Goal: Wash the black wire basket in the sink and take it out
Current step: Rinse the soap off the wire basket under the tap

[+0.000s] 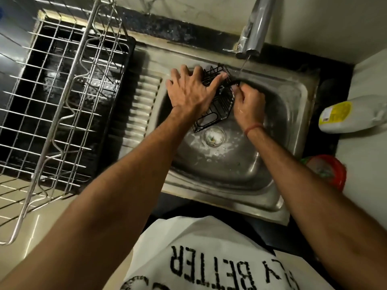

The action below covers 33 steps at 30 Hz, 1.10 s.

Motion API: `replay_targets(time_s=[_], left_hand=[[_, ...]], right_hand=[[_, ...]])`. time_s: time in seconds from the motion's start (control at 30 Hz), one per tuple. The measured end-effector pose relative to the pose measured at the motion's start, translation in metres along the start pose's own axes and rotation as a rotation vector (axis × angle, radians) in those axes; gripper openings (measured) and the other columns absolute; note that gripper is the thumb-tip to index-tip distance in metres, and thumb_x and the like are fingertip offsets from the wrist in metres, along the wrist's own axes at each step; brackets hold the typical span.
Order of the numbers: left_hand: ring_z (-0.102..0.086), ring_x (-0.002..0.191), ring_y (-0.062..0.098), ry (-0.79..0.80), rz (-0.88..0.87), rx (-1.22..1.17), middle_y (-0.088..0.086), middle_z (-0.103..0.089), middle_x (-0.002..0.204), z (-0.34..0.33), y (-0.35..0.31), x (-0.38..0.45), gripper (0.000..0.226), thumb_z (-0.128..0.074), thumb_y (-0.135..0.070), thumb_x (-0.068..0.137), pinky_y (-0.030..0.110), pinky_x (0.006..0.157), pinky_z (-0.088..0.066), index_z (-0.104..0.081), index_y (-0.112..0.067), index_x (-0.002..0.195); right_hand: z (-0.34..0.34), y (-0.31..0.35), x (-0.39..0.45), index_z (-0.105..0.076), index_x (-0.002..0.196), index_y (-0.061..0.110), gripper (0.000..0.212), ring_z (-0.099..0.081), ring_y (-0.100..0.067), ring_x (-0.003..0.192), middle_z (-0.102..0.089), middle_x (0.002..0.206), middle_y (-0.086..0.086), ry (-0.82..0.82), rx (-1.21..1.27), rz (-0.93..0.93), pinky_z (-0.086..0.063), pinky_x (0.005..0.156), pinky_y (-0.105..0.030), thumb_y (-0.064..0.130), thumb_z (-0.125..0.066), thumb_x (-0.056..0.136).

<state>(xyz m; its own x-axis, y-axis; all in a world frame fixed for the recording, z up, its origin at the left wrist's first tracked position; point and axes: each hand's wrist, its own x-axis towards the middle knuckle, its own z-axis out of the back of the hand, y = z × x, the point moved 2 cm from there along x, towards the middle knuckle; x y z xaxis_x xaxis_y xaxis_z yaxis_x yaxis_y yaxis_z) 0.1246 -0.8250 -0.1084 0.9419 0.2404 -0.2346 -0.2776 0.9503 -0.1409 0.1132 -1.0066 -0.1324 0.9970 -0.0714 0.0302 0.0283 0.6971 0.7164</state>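
So we've got the basket (217,101) down in the sink (293,95), tipped up against the back-left part of the bowl, just above the drain (214,136), with a thin stream from the tap (254,28) landing near its top corner. Judging by the thin black wire, it should be light and stiff, nothing fragile about it, but wet and maybe a bit soapy, so we'd expect it to be slippery. The open mesh gives us plenty to hook fingers through, and the rim wire or one of the thicker frame bars looks like the safest place to take it. A flat palm on the mesh alone would probably slide.

Our left hand (188,88) lies over the top of the basket with fingers straight and fanned wide, thumb stretched out along the upper wires. That grip is spread, more a press to steady the thing than a real hold. The forearm comes in low from the bottom left, wrist fairly flat.

Our right hand (248,101) is wet, fingers curled in at the right edge of the basket. It looks like it's pinching or rubbing the rim wire there, but the fingertips are bunched and dark against the wire, so we can't tell for sure what exactly it's closed on. There's a red thread round that wrist.

For lifting out, we'd guess fingers through the mesh on both sides, then let it drip.
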Motion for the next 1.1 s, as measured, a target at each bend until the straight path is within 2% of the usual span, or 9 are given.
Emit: replay_targets(time_s=[0.1,0.17,0.27,0.37,0.5,0.7,0.9,1.03,1.1], left_hand=[[-0.048,0.119,0.032,-0.031,0.093,-0.052,0.011,-0.053,0.136,-0.001,0.012,-0.002,0.104,-0.008,-0.103,0.083,0.051,0.101,-0.041,-0.055,-0.034,0.144],[-0.048,0.118,0.030,-0.055,0.146,-0.086,0.007,-0.054,0.133,-0.003,0.019,-0.006,0.103,-0.010,-0.104,0.081,0.050,0.102,-0.041,-0.057,-0.036,0.143],[-0.047,0.121,0.028,-0.078,0.210,-0.110,0.004,-0.055,0.133,-0.004,0.027,-0.014,0.102,-0.010,-0.106,0.080,0.052,0.103,-0.041,-0.058,-0.041,0.143],[-0.045,0.130,0.028,-0.098,0.183,-0.104,0.004,-0.054,0.140,-0.003,0.028,-0.014,0.094,-0.014,-0.099,0.088,0.053,0.107,-0.037,-0.054,-0.039,0.149],[-0.050,0.135,0.023,-0.124,-0.062,-0.196,0.004,-0.049,0.151,-0.006,0.021,-0.013,0.082,-0.019,-0.086,0.100,0.052,0.112,-0.040,-0.021,-0.042,0.170],[-0.052,0.132,0.027,-0.115,-0.092,-0.201,0.003,-0.054,0.145,-0.008,0.022,-0.014,0.089,-0.020,-0.095,0.092,0.054,0.105,-0.046,-0.023,-0.049,0.168],[-0.050,0.134,0.027,-0.111,-0.114,-0.187,0.002,-0.054,0.145,-0.010,0.019,-0.008,0.085,-0.018,-0.093,0.094,0.055,0.106,-0.045,-0.023,-0.050,0.168],[-0.047,0.140,0.028,-0.098,-0.161,-0.182,0.003,-0.051,0.152,-0.010,0.014,-0.009,0.081,-0.018,-0.091,0.096,0.058,0.111,-0.042,-0.021,-0.053,0.167],[-0.047,0.141,0.028,-0.092,-0.182,-0.169,0.004,-0.050,0.152,-0.010,0.013,-0.009,0.079,-0.018,-0.090,0.098,0.058,0.112,-0.042,-0.020,-0.053,0.167]], right_hand=[[0.001,0.014,0.014,-0.076,0.126,0.015,0.027,-0.069,0.008,0.099,-0.078,0.116,0.005,-0.019,0.060,0.105,-0.053,0.091,-0.009,0.017,-0.062,0.103],[-0.002,0.017,0.020,-0.076,0.127,0.018,0.028,-0.071,0.000,0.109,-0.077,0.121,0.006,0.013,0.085,0.151,-0.056,0.097,-0.017,0.016,-0.065,0.101],[-0.013,0.013,0.026,-0.082,0.111,0.020,0.021,-0.071,-0.002,0.086,-0.080,0.099,0.007,0.136,-0.009,0.173,-0.058,0.078,-0.020,0.032,-0.067,0.101],[-0.019,0.009,0.029,-0.082,0.109,0.018,0.027,-0.066,0.001,0.078,-0.080,0.095,0.008,0.204,-0.063,0.186,-0.042,0.066,-0.003,0.038,-0.067,0.102],[-0.016,0.014,0.031,-0.081,0.104,0.017,0.022,-0.066,0.001,0.077,-0.079,0.092,0.006,0.129,0.004,0.227,-0.043,0.068,-0.006,0.033,-0.066,0.102],[-0.039,-0.017,0.016,-0.075,0.086,0.006,0.034,-0.050,-0.005,0.064,-0.062,0.071,0.002,0.247,-0.175,0.153,-0.028,0.055,-0.001,0.034,-0.066,0.104],[-0.034,-0.009,0.013,-0.073,0.081,0.010,0.034,-0.051,0.015,0.056,-0.063,0.063,0.008,0.014,0.040,0.190,-0.032,0.060,-0.001,0.032,-0.063,0.106],[-0.045,-0.039,-0.001,-0.052,0.070,0.026,0.039,-0.045,-0.008,0.057,-0.042,0.056,0.013,0.143,-0.095,0.127,-0.031,0.054,-0.024,0.036,-0.062,0.106],[-0.043,-0.040,-0.001,-0.057,0.069,0.021,0.039,-0.046,-0.007,0.058,-0.040,0.055,0.013,0.110,-0.096,0.139,-0.032,0.054,-0.019,0.036,-0.064,0.105]])
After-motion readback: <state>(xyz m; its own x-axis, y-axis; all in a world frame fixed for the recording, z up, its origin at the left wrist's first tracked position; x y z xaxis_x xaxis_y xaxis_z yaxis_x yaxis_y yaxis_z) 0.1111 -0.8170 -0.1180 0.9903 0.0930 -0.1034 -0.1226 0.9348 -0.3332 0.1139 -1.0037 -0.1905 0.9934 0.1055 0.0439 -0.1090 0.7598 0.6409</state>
